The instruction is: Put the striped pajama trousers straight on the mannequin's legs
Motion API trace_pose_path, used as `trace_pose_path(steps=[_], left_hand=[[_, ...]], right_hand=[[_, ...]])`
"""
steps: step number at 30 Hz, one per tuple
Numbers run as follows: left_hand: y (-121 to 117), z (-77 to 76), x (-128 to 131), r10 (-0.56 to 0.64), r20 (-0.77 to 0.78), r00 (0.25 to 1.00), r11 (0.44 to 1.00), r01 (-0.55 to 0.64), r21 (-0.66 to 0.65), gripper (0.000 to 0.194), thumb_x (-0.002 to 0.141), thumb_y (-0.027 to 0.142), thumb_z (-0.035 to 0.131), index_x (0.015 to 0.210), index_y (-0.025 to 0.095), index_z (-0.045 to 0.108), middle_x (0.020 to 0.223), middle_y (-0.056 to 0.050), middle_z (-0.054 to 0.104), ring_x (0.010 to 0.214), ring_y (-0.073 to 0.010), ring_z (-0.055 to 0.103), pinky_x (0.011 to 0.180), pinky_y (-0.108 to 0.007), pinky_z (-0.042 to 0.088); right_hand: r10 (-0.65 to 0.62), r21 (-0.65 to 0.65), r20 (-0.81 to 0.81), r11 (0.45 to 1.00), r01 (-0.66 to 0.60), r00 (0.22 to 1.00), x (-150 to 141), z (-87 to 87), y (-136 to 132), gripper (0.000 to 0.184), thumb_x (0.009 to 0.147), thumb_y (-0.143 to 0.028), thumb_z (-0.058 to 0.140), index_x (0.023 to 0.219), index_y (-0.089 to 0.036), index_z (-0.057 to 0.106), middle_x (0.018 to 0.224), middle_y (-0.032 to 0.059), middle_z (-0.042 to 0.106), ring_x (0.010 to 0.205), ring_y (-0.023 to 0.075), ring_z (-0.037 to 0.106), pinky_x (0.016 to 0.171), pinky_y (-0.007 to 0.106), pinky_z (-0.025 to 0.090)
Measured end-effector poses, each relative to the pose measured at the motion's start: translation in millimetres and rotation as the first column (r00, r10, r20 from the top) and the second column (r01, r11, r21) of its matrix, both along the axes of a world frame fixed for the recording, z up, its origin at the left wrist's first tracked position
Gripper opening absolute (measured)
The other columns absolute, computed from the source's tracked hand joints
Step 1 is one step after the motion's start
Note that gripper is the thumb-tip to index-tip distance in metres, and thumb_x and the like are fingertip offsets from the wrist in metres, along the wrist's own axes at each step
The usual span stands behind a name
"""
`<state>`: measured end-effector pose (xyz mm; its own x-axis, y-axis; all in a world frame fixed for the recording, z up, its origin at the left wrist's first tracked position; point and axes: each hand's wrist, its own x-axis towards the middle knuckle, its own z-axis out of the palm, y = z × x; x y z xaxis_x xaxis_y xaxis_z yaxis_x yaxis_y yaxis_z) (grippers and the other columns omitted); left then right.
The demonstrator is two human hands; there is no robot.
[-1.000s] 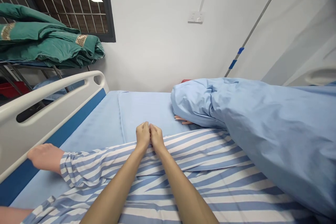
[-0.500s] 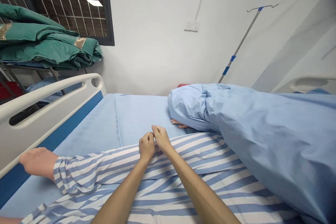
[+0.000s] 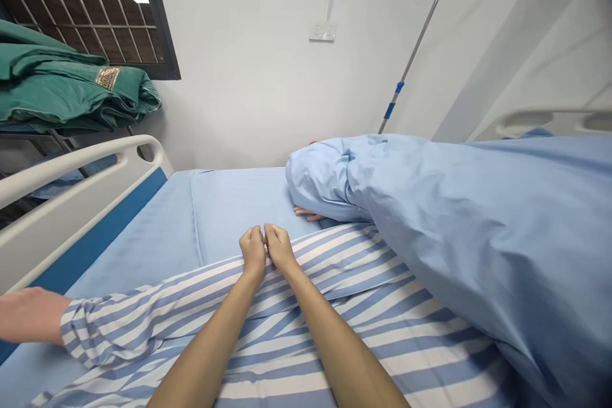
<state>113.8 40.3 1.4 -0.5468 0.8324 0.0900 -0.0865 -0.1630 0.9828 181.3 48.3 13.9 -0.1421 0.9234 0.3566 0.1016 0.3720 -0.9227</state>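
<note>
Blue bed [image 3: 234, 194], striped trousers [image 3: 191, 293], patterned band [image 3: 108, 78]

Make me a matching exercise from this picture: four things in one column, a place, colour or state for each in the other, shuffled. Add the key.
Things
1. Left hand
2. Striped trousers
3. Folded bundle
4. Metal pole

Descriptions
A. Green, at the picture's upper left
B. Topped with hooks
C. Curled closed
D. Blue and white, beneath the forearms

Pairs: 1-C, 2-D, 3-A, 4-B
</note>
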Motion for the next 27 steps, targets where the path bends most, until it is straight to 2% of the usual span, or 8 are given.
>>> trace_pose_path(steps=[4,7,10,13,15,22,24,27], left_hand=[[-2.1,-8.4,0.2,-0.02,-0.123,0.992,1.0,0.022,0.02,0.032,0.076,0.038,0.047,0.051,0.018,0.041,0.049,0.006,0.039,0.051,-0.0079,0.034,0.049,-0.022,0.028],[-3.0,-12.3,-3.1,-0.039,-0.151,0.988,0.999,0.04,0.007,0.034,0.077,0.04,0.047,0.052,0.018,0.041,0.049,0.005,0.04,0.051,-0.0083,0.035,0.05,-0.022,0.029],[-2.0,-13.6,-4.0,-0.053,-0.194,0.98,0.999,0.054,0.001,0.035,0.079,0.042,0.044,0.054,0.018,0.042,0.05,0.005,0.042,0.052,-0.0086,0.037,0.05,-0.022,0.029],[-1.7,-12.6,-2.6,-0.08,-0.224,0.971,0.997,0.081,-0.005,0.039,0.081,0.045,0.041,0.054,0.017,0.044,0.05,0.005,0.041,0.051,-0.0087,0.035,0.05,-0.022,0.028],[-2.1,-11.2,-1.5,-0.086,-0.245,0.966,0.996,0.087,-0.01,0.039,0.081,0.045,0.041,0.053,0.018,0.042,0.049,0.006,0.039,0.051,-0.0087,0.033,0.05,-0.022,0.027],[-2.5,-7.6,1.4,-0.106,-0.266,0.958,0.994,0.11,-0.002,0.034,0.078,0.037,0.044,0.051,0.018,0.038,0.049,0.006,0.034,0.052,-0.0083,0.031,0.05,-0.022,0.026],[-0.1,-0.7,7.0,-0.126,-0.214,0.969,0.992,0.128,-0.006,0.031,0.077,0.036,0.045,0.052,0.018,0.038,0.05,0.006,0.035,0.051,-0.008,0.031,0.049,-0.022,0.027],[6.9,19.9,23.9,-0.127,-0.125,0.984,0.992,0.129,0.005,0.03,0.073,0.033,0.047,0.05,0.019,0.035,0.048,0.007,0.031,0.048,-0.007,0.028,0.046,-0.021,0.025]], right_hand=[[-0.051,-0.017,-0.002,0.999,0.051,0.999,-4.6,-6.8,0.5,0.038,0.083,-0.044,0.037,0.055,-0.02,0.044,0.052,-0.002,0.047,0.056,0.0115,0.045,0.051,0.023,0.036],[-0.075,-0.041,0.022,0.996,0.076,0.997,-8.7,-5.7,1.3,0.036,0.084,-0.041,0.035,0.055,-0.02,0.04,0.053,-0.0033,0.044,0.053,0.0104,0.039,0.052,0.023,0.034],[-0.083,-0.031,0.172,0.996,0.089,0.982,-5.0,6.5,2.2,0.036,0.084,-0.037,0.036,0.053,-0.019,0.039,0.051,-0.0035,0.042,0.053,0.0104,0.038,0.052,0.022,0.03],[-0.062,0.082,0.345,0.996,0.035,0.937,5.5,19.4,1.8,0.036,0.085,-0.035,0.039,0.053,-0.019,0.04,0.049,-0.0045,0.04,0.051,0.0097,0.036,0.052,0.022,0.026],[-0.05,0.115,0.373,0.993,0.007,0.926,12.3,20.4,1.9,0.036,0.086,-0.035,0.038,0.053,-0.019,0.039,0.049,-0.005,0.038,0.051,0.0093,0.034,0.052,0.022,0.025],[-0.117,0.079,0.298,0.992,0.097,0.947,17.0,-4.8,5.2,0.037,0.087,-0.036,0.035,0.054,-0.019,0.04,0.051,-0.0044,0.041,0.052,0.01,0.038,0.052,0.022,0.026],[-0.115,0.064,0.225,0.993,0.103,0.968,17.3,-5.0,5.6,0.037,0.087,-0.036,0.035,0.055,-0.02,0.04,0.051,-0.0042,0.042,0.052,0.0103,0.039,0.052,0.022,0.027],[-0.133,-0.014,0.029,0.991,0.134,0.991,21.5,-1.0,8.0,0.036,0.086,-0.037,0.034,0.055,-0.02,0.04,0.052,-0.0038,0.043,0.053,0.0108,0.039,0.052,0.022,0.029]])
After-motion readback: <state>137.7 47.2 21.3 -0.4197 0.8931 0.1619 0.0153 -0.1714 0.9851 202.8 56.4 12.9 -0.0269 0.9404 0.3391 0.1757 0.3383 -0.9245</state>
